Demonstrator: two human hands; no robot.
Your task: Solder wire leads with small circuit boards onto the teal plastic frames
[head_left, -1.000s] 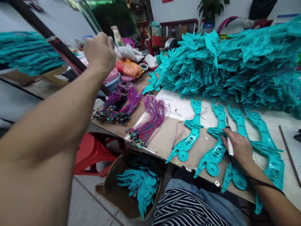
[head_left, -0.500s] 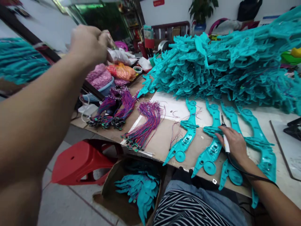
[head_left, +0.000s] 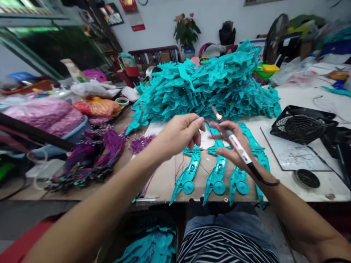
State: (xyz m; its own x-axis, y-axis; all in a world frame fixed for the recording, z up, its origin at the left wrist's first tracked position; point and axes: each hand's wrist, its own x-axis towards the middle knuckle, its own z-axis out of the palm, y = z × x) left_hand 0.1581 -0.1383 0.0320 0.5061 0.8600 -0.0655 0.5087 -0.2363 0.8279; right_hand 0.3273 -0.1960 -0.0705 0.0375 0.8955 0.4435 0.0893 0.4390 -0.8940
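My right hand (head_left: 236,144) is closed around a soldering iron (head_left: 238,148), white with a black cable, its tip pointing up and away. My left hand (head_left: 182,135) is closed in a pinch above the table, a little left of the right hand. Thin red and purple wires (head_left: 210,128) run between the two hands, at the left fingertips. Beneath the hands, several turquoise plastic parts (head_left: 216,174) lie in a row, each with a round disc near its lower end. Loose thin wires (head_left: 179,166) lie beside the leftmost part.
A tall heap of turquoise parts (head_left: 189,87) stands behind the row. Wire bundles (head_left: 106,153) lie at the left, near a blue basin (head_left: 78,129). On the right are a black fan (head_left: 301,124) and a round tin (head_left: 307,179). A box of turquoise parts (head_left: 153,244) sits below the table edge.
My left hand has come from the far upper left to the middle, beside the right hand. My right hand has lifted the soldering iron off the row. The view has turned right.
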